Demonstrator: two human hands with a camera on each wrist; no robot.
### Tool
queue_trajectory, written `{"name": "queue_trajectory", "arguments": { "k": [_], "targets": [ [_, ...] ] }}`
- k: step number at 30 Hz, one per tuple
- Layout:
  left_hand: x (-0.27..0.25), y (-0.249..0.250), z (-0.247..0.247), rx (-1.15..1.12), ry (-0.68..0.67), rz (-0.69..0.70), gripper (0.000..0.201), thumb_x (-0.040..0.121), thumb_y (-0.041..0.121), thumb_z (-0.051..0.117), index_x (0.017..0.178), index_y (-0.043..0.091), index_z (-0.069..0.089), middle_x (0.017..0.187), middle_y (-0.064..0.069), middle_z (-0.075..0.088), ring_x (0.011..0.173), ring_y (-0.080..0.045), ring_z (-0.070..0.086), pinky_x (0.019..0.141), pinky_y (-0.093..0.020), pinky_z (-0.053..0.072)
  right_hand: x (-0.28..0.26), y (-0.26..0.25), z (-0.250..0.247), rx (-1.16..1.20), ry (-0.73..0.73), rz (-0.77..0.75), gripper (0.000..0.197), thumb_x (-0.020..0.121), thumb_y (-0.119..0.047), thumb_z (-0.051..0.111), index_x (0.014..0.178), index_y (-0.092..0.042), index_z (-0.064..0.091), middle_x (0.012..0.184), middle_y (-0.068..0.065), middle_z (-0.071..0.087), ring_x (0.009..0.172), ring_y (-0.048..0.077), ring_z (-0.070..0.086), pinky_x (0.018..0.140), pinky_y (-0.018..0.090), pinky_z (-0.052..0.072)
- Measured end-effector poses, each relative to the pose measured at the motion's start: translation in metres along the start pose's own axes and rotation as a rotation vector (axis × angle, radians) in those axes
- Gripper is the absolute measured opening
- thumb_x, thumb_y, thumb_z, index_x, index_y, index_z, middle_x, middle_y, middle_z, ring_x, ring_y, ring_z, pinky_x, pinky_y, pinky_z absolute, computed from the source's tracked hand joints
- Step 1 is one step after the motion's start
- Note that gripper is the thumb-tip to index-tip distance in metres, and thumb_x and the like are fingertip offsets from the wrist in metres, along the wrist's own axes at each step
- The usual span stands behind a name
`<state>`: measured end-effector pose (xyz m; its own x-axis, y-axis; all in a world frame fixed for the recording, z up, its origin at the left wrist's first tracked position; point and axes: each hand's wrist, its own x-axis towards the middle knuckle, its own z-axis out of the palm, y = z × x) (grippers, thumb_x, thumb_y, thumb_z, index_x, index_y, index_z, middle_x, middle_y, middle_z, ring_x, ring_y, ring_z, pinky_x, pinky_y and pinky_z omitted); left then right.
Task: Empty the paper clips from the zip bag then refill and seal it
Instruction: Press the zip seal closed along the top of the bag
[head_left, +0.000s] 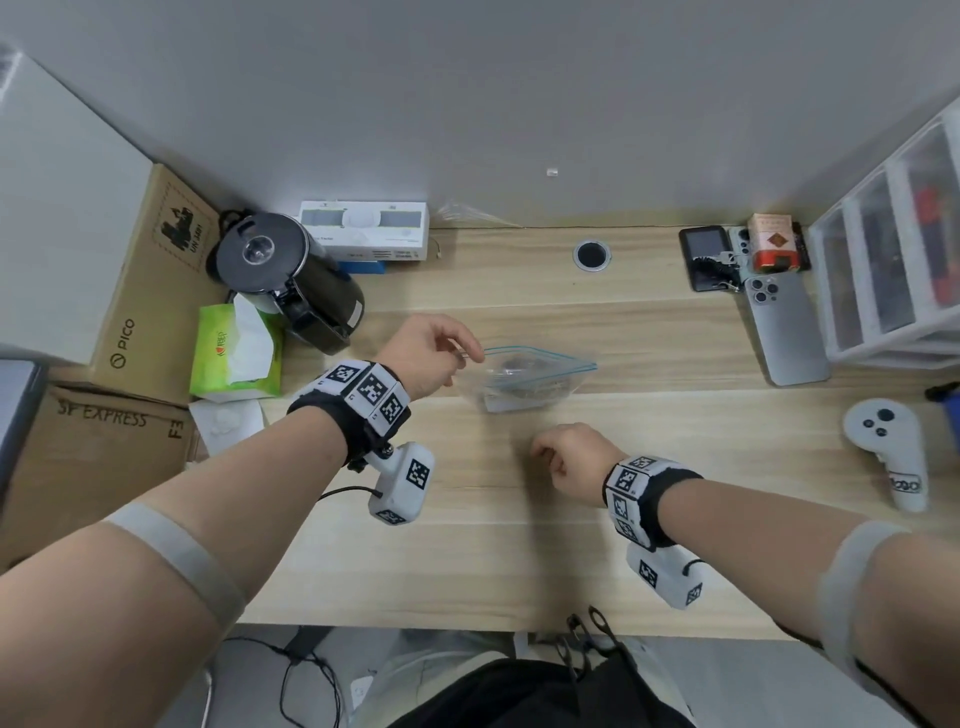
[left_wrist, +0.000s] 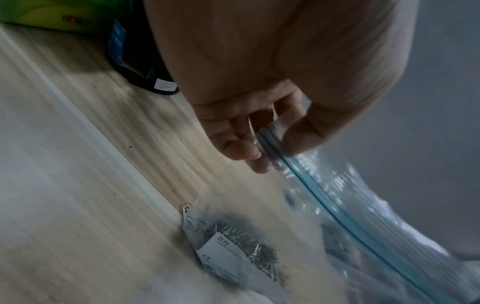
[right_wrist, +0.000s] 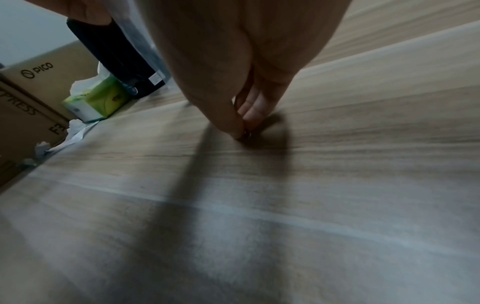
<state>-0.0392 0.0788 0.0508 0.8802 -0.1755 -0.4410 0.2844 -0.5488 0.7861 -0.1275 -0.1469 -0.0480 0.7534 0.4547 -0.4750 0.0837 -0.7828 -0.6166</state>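
Observation:
A clear zip bag (head_left: 540, 387) with a blue zip strip (left_wrist: 324, 197) stands on the wooden desk (head_left: 467, 545), its mouth open. A heap of silver paper clips (left_wrist: 246, 242) and a white label lie in its bottom. My left hand (head_left: 460, 358) pinches the bag's rim at the left end, thumb and fingers (left_wrist: 241, 148) either side of the strip. My right hand (head_left: 537, 452) is just in front of the bag with its fingertips (right_wrist: 233, 125) pinched together on the desk. They close on a small glinting thing that looks like a paper clip (right_wrist: 246, 134), blurred.
A black kettle (head_left: 291, 280), a green tissue box (head_left: 234, 353) and cardboard boxes (head_left: 150, 291) crowd the left. Phones (head_left: 784, 327), a drawer unit (head_left: 893, 260) and a white controller (head_left: 888, 447) sit on the right. A cable hole (head_left: 592, 254) is behind the bag.

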Motion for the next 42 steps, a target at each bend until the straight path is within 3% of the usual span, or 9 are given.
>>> {"name": "queue_trajectory", "arguments": {
  "k": [4,8,13,17,22,25,28,35,42],
  "targets": [
    [0.000,0.006,0.002,0.090,-0.034,-0.005,0.045,0.085,-0.010,0.047,0.082,0.024,0.077,0.101,0.000,0.072,0.082,-0.021,0.065,0.064,-0.025,0.054,-0.002,-0.048,-0.036,0.071,0.056,-0.188,0.026,0.075,-0.003,0.058,0.094,-0.017,0.068,0.075,-0.009,0.063,0.065,0.009,0.056,0.064,0.010,0.041],
    [-0.003,0.015,-0.001,0.147,-0.031,0.003,0.047,0.085,-0.006,0.046,0.117,0.016,0.072,0.105,0.001,0.071,0.072,-0.009,0.062,0.071,-0.023,0.054,-0.002,-0.090,-0.077,0.370,0.281,-0.325,0.025,0.076,0.000,0.063,0.094,-0.015,0.069,0.078,-0.002,0.068,0.069,0.016,0.064,0.069,0.024,0.054],
    [-0.010,0.023,-0.007,0.130,-0.005,0.054,0.048,0.082,-0.006,0.049,0.119,0.019,0.069,0.091,0.004,0.070,0.086,-0.005,0.065,0.070,-0.016,0.050,0.009,-0.114,-0.121,0.425,0.534,-0.342,0.025,0.078,0.001,0.067,0.093,-0.018,0.067,0.080,-0.002,0.070,0.072,0.011,0.066,0.073,0.025,0.055],
    [-0.009,0.018,-0.010,0.084,0.035,0.024,0.041,0.085,0.006,0.057,0.118,0.026,0.071,0.098,-0.002,0.075,0.083,-0.022,0.068,0.073,-0.025,0.055,0.026,-0.103,-0.133,0.110,0.389,-0.239,0.022,0.078,-0.006,0.061,0.093,-0.020,0.066,0.078,-0.008,0.070,0.072,0.013,0.066,0.076,0.037,0.056],
    [-0.003,0.011,-0.009,-0.053,0.092,0.017,0.025,0.084,0.000,0.065,0.096,0.019,0.076,0.104,-0.002,0.075,0.087,-0.012,0.068,0.072,-0.030,0.055,0.025,-0.090,-0.136,0.079,0.466,-0.275,0.011,0.080,-0.024,0.065,0.091,-0.022,0.065,0.078,-0.008,0.065,0.075,0.011,0.062,0.077,0.036,0.054],
    [-0.003,0.007,-0.009,-0.166,0.158,-0.039,0.024,0.085,-0.007,0.060,0.090,0.012,0.074,0.100,-0.007,0.076,0.084,-0.016,0.073,0.070,-0.032,0.057,0.024,-0.070,-0.142,0.131,0.598,-0.249,0.052,0.071,-0.048,0.073,0.115,-0.024,0.059,0.107,-0.006,0.059,0.098,0.006,0.054,0.086,0.020,0.044],
    [-0.007,0.004,-0.009,-0.327,0.203,-0.072,0.023,0.088,-0.008,0.058,0.105,0.003,0.069,0.093,-0.008,0.074,0.069,-0.010,0.072,0.063,-0.026,0.056,0.024,-0.045,-0.136,0.422,0.343,-0.086,0.085,0.063,-0.047,0.085,0.134,-0.028,0.043,0.127,-0.007,0.053,0.116,0.004,0.051,0.092,0.017,0.039],
    [-0.007,0.004,-0.008,-0.611,0.176,-0.160,0.044,0.086,0.022,0.074,0.124,0.013,0.054,0.110,-0.013,0.072,0.097,-0.026,0.072,0.084,-0.039,0.059,0.035,-0.018,-0.112,0.345,0.299,0.086,0.006,0.082,-0.015,0.070,0.087,-0.013,0.068,0.094,-0.003,0.071,0.092,0.011,0.066,0.089,0.030,0.052],
    [0.006,-0.027,0.009,-0.088,-0.030,-0.229,0.041,0.073,0.023,0.084,0.109,0.010,0.070,0.098,-0.003,0.072,0.090,-0.018,0.067,0.077,-0.027,0.051,0.038,-0.011,-0.099,0.628,0.336,0.110,0.014,0.086,-0.013,0.071,0.087,-0.010,0.057,0.084,0.007,0.067,0.075,0.016,0.063,0.069,0.020,0.048]
  ]
}}
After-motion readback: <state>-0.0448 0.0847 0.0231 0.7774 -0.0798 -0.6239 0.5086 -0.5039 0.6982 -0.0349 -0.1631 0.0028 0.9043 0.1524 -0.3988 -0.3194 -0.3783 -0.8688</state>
